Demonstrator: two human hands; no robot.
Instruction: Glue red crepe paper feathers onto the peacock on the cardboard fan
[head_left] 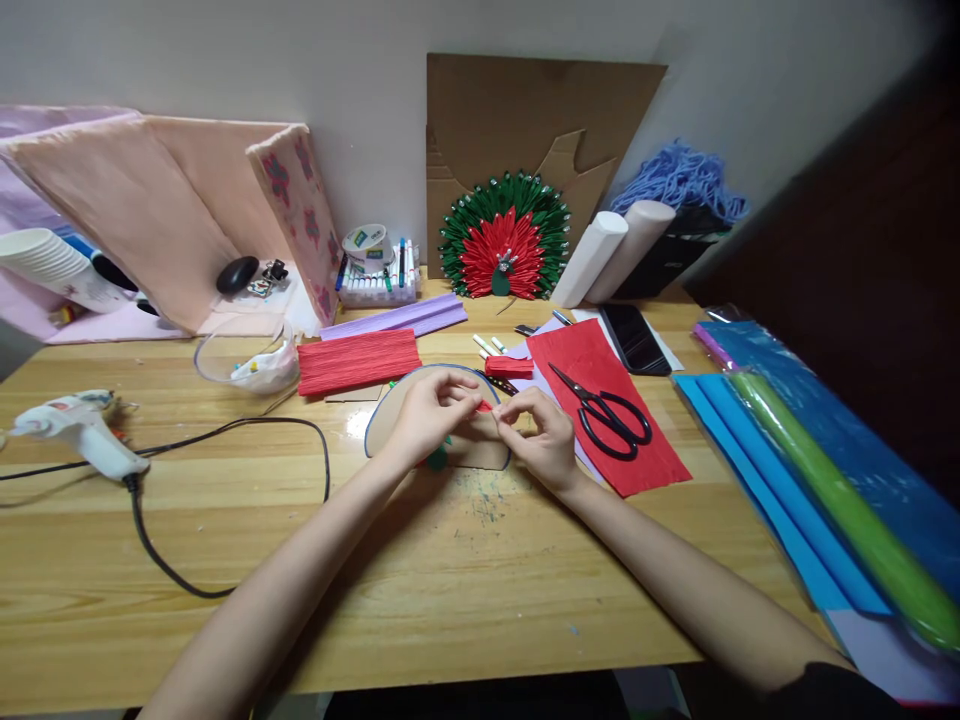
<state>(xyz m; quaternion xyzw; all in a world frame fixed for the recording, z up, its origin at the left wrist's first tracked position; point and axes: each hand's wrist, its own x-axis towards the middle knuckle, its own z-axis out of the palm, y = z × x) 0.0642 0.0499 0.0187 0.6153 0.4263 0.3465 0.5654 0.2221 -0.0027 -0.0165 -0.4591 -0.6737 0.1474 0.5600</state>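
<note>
My left hand (429,410) and my right hand (541,436) meet over a half-round cardboard piece (390,405) with a blue edge. Both pinch a small red paper strip (486,406) between fingertips. A green bit (437,458) peeks out under my left hand. Black scissors (604,414) lie on a red paper sheet (600,400) just right of my right hand. A folded stack of red crepe paper (358,360) lies behind my left hand.
A white glue gun (79,432) with black cable (225,470) lies left. A clear bowl (244,352), marker set (379,280), tape roll (367,243), red-green paper fan (504,240), cardboard (525,120), white rolls (611,255), phone (636,340) and blue and green paper rolls (825,480) surround the wooden table (465,590).
</note>
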